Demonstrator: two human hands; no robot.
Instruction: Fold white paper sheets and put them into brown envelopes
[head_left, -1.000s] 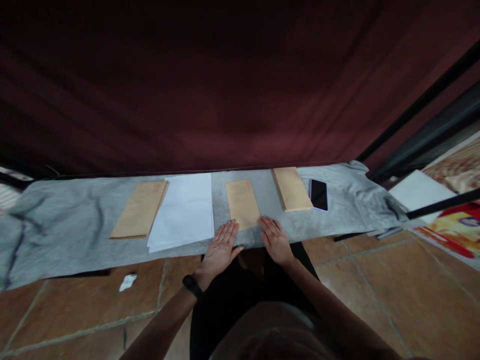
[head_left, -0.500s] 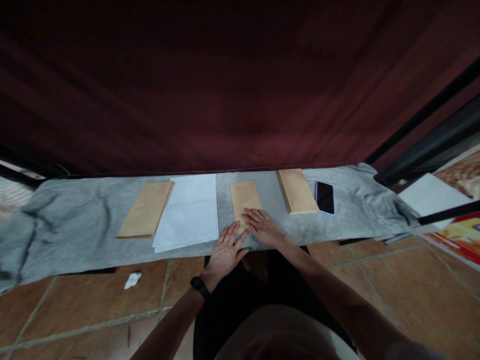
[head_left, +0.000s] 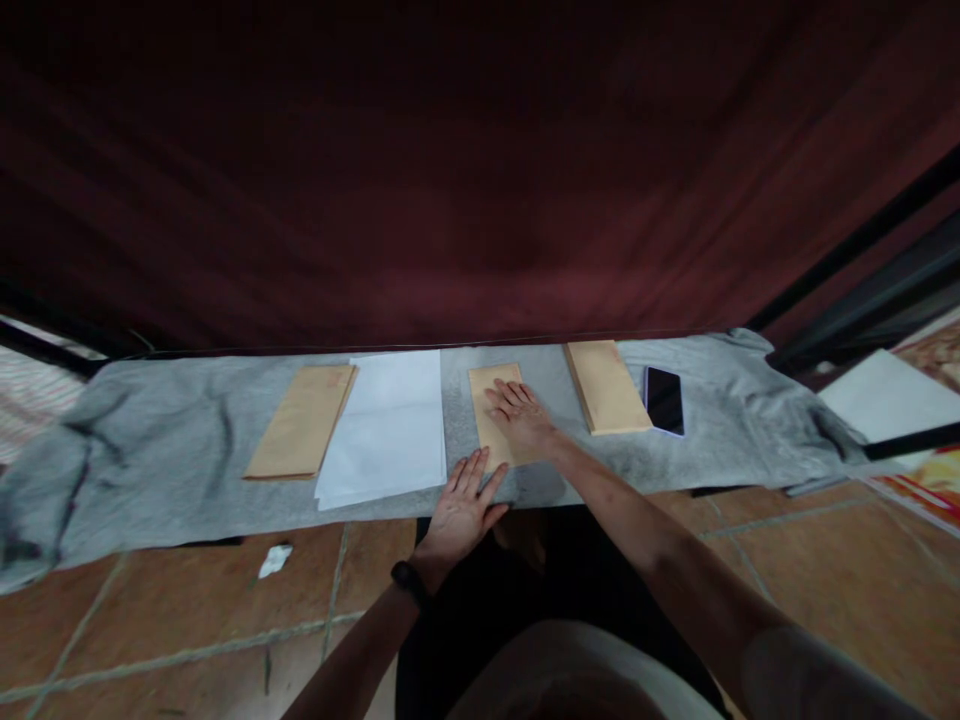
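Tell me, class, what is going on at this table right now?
A person presses the right hand flat on the middle brown paper envelope lying on the grey cloth. The left hand rests flat at its near end. White paper sheets, two more brown envelopes and a black phone lie alongside.

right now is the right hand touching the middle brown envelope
Touching. The head view shows the right hand lying flat, palm down, on the middle brown envelope, covering much of its near half, with no gap visible.

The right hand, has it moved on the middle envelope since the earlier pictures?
Yes. The right hand slid away from the person, from the near edge of the middle envelope up onto its surface. It now lies flat there, palm down.
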